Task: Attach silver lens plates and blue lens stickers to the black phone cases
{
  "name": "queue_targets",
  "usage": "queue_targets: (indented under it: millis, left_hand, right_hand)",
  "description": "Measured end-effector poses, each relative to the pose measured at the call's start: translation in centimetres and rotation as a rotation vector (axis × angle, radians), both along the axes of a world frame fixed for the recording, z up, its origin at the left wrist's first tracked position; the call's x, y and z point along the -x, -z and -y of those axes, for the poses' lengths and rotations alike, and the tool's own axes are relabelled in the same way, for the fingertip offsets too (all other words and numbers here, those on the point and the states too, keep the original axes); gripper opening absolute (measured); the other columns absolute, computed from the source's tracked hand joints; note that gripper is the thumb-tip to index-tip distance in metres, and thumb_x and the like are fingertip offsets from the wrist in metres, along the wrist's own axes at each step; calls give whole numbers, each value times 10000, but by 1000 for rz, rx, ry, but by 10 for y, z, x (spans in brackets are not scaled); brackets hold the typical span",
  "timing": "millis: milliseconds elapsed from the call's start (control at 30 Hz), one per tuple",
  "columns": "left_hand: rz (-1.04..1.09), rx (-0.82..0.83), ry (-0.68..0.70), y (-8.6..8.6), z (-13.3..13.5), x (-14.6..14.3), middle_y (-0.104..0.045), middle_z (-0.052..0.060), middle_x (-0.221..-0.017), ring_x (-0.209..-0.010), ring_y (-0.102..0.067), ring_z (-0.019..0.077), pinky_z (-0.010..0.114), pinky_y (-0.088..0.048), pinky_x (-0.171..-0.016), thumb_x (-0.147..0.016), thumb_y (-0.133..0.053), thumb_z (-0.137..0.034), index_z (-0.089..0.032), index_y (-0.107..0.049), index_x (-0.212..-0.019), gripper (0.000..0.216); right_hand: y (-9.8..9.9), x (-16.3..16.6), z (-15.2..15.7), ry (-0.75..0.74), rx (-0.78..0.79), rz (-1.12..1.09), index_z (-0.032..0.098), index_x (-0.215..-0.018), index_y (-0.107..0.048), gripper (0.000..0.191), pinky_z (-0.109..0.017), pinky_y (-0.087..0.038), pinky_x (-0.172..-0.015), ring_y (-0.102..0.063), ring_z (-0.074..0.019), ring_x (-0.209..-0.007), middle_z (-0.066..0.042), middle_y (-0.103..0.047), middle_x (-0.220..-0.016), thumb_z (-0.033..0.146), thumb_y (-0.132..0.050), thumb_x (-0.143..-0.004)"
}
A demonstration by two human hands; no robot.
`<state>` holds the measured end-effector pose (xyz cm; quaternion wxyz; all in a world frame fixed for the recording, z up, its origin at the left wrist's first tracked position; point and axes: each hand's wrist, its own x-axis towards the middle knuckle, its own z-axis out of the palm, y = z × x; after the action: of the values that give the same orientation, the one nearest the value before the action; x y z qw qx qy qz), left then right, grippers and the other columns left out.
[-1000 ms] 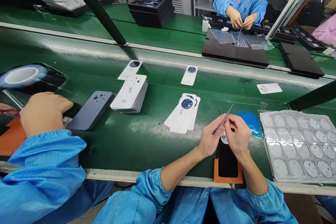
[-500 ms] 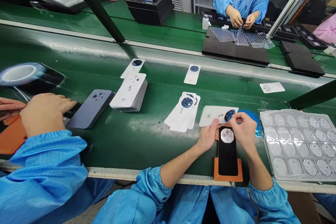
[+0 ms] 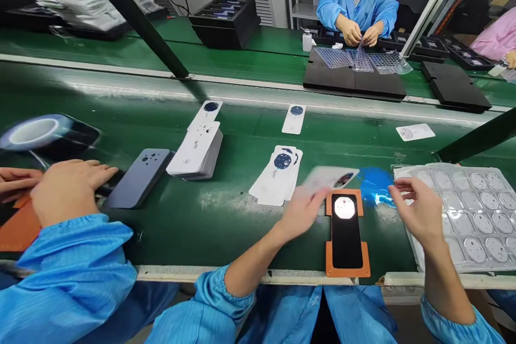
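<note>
My left hand (image 3: 301, 212) grips a white phone back cover (image 3: 328, 178), blurred by motion, with a dark round camera area at its right end. Below the cover, a black phone-shaped piece (image 3: 345, 242) with a bright round patch lies in an orange fixture (image 3: 346, 269). To the right is my right hand (image 3: 419, 207), its fingers loosely bent and apart, with nothing visible in them. It hovers between a crumpled blue film (image 3: 374, 185) and a clear plastic tray (image 3: 451, 199) of round pieces.
Left of centre are fanned white covers (image 3: 272, 180), a stack of white covers (image 3: 195, 153) and a grey-blue cover (image 3: 139, 180). A co-worker's hand (image 3: 68, 188) is at far left, near a tape roll (image 3: 36, 134). Another person (image 3: 357, 5) works across the line.
My right hand has left the cover's camera end and moved right toward the tray. My left hand has shifted slightly left and down with the cover, uncovering more of the orange fixture.
</note>
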<state>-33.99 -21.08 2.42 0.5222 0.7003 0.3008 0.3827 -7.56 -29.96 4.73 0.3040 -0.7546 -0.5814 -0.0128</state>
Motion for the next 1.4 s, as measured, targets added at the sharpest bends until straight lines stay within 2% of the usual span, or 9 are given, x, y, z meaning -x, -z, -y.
queue_targets:
  millis: [67, 133, 267, 433, 633, 800, 1033, 1267, 1400]
  left_hand:
    - [-192, -422, 159, -6, 13, 4, -665, 125, -1297, -1228, -624, 257, 412, -519, -1067, -1011, -449, -234, -155, -607, -1320, 356]
    - [-364, -758, 225, -3, 26, 2, -630, 179, -1331, -1277, -589, 264, 418, -514, -1074, -1000, -425, -137, -97, -534, -1368, 386]
    - [-605, -1037, 188, 18, 40, -7, -655, 197, -1275, -1245, -612, 275, 400, -547, -1031, -987, -430, -89, -48, -527, -1318, 347]
    - [-641, -1033, 204, 34, 38, -8, -653, 193, -1275, -1265, -599, 259, 379, -537, -1036, -982, -432, -78, -65, -500, -1338, 362]
    - [-661, -997, 186, 40, 31, -3, -675, 195, -1220, -1222, -628, 265, 397, -556, -996, -968, -406, -84, -79, -557, -1257, 326]
    - [-743, -1007, 244, 37, 28, -2, -588, 245, -1355, -1302, -558, 328, 466, -474, -1082, -918, -471, -123, -53, -571, -1236, 341]
    - [-800, -931, 329, 36, 32, 3, -471, 257, -1476, -1424, -408, 353, 504, -368, -1153, -893, -534, -209, -53, -501, -1351, 485]
    - [-755, -1008, 217, 47, 44, 9, -584, 195, -1389, -1318, -538, 303, 457, -390, -1138, -915, -516, -164, -58, -541, -1320, 418]
    - [-759, -975, 235, 46, 45, 7, -590, 198, -1378, -1310, -536, 308, 458, -400, -1131, -916, -501, -168, -53, -558, -1295, 400]
  right_hand:
    - [-1, 21, 13, -314, -83, 69, 199, -1184, -640, 281, -376, -565, -838, -694, -241, -977, -111, -706, -1147, 303, -548, -939]
    - [8, 35, 23, -534, -97, 198, 206, -1298, -603, 352, -383, -552, -956, -650, -237, -1139, -116, -666, -1265, 184, -478, -970]
    - [41, 40, 31, -625, -98, 359, 156, -1359, -575, 406, -398, -559, -992, -638, -249, -1183, -135, -668, -1276, 101, -436, -981]
    - [61, 30, 29, -651, -79, 357, 148, -1385, -566, 427, -415, -545, -1036, -610, -256, -1237, -134, -658, -1303, 91, -458, -976]
    - [62, 29, 27, -695, -50, 385, 147, -1337, -606, 402, -421, -552, -1030, -615, -258, -1232, -132, -667, -1288, 75, -466, -967]
    - [64, 31, 24, -718, -18, 458, 103, -1302, -612, 371, -438, -534, -1050, -587, -269, -1265, -146, -647, -1318, 68, -458, -966]
    - [58, 37, 27, -735, 116, 470, 36, -1441, -471, 579, -500, -446, -1126, -443, -310, -1397, -200, -525, -1447, 32, -401, -867]
    - [59, 38, 42, -739, 149, 478, 41, -1452, -461, 607, -492, -432, -1144, -459, -309, -1385, -192, -523, -1452, 51, -395, -848]
    - [59, 38, 45, -743, 175, 440, 30, -1455, -453, 626, -504, -433, -1143, -436, -319, -1401, -199, -497, -1473, 69, -397, -833]
